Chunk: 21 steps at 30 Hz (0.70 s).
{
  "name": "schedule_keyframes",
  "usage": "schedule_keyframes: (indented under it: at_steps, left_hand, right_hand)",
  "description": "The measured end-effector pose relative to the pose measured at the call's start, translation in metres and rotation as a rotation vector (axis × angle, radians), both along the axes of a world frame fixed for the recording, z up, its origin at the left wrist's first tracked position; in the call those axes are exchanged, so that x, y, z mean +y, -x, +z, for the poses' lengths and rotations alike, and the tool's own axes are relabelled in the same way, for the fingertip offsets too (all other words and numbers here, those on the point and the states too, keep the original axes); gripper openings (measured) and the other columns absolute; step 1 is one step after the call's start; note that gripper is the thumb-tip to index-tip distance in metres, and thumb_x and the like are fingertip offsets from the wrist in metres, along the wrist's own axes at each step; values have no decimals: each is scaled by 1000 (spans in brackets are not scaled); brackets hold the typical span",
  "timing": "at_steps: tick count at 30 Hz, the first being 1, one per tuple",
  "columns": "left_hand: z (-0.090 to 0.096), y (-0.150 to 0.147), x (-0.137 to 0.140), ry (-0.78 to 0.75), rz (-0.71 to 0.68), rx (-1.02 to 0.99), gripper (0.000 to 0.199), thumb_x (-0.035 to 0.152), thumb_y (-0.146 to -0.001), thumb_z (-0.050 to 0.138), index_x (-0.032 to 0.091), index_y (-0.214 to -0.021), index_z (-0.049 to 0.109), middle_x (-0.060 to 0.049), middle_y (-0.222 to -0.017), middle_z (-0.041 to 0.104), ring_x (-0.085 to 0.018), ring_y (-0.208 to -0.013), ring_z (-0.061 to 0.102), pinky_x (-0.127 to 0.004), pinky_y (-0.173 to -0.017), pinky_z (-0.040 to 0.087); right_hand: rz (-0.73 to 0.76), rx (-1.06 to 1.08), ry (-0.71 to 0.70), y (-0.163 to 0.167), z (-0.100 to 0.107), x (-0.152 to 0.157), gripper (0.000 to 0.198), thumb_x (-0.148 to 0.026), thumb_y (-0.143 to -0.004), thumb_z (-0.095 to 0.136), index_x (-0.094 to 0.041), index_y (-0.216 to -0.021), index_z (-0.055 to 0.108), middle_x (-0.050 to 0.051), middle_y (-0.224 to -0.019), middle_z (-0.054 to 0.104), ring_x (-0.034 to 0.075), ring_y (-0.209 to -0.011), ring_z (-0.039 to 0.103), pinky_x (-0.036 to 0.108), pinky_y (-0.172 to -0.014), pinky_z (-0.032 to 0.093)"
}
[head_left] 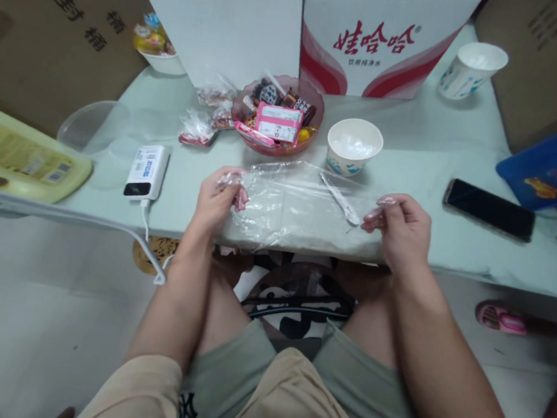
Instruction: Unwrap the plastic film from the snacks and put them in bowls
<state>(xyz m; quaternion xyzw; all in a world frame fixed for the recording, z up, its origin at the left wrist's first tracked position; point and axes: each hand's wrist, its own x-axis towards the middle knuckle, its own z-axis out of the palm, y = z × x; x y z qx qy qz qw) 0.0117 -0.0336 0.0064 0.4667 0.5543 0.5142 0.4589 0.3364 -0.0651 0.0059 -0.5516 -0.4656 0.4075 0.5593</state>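
Note:
A sheet or bag of clear plastic film (284, 203) stretches between my two hands over the table's front edge. My left hand (222, 192) is closed on its left end, fingers curled with film bunched around them. At the other end, my right hand (400, 226) grips the film between thumb and fingers. A white plastic spoon (340, 201) lies slanted near the right hand; whether it is under the film or inside it, I cannot tell. Just beyond the film stands a white paper cup (354, 147) with a blue-green print.
A pink glass bowl (319, 116) of wrapped snacks sits behind the film, beside wrapped packets (198, 129). A power bank (146, 172) with a cable lies left, a phone (489, 209) right. White cartons (377, 52) stand at the back, another paper cup (469, 73) back right.

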Motion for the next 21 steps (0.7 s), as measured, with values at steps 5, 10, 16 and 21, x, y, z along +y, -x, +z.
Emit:
schedule_keyframes:
  at_steps: [5, 10, 16, 21]
  left_hand:
    - [7, 4, 9, 84, 18, -214, 19, 30, -79, 77, 24, -93, 65, 5, -58, 59, -9, -45, 52, -19, -44, 39]
    - [12, -3, 20, 245, -16, -279, 13, 20, -74, 74, 22, -84, 66, 3, -64, 62, -7, -49, 54, -16, -44, 41]
    - [6, -12, 21, 281, -44, -269, 10, 14, -67, 74, 18, -75, 68, 2, -62, 61, -7, -49, 54, -15, -45, 43]
    - [2, -9, 23, 308, -35, -277, 8, 15, -68, 71, 15, -76, 70, 1, -63, 63, -7, -50, 56, -16, -46, 43]
  right_hand:
    - [27, -46, 26, -9, -9, 2, 40, -58, -89, 60, -28, -115, 59, -5, -61, 61, 14, -47, 58, 27, -48, 50]
    - [112, -382, -150, -7, -17, 6, 54, -43, -78, 74, -31, -127, 56, 7, -119, 63, 21, -91, 69, 36, -69, 60]
    - [-58, -647, -345, 3, -11, 11, 13, -37, -87, 62, -25, -85, 67, 10, -111, 60, 27, -113, 62, 49, -99, 53]
    - [5, -469, -259, 2, -8, 7, 16, -41, -83, 64, -25, -84, 65, 9, -118, 60, 27, -114, 61, 45, -92, 55]
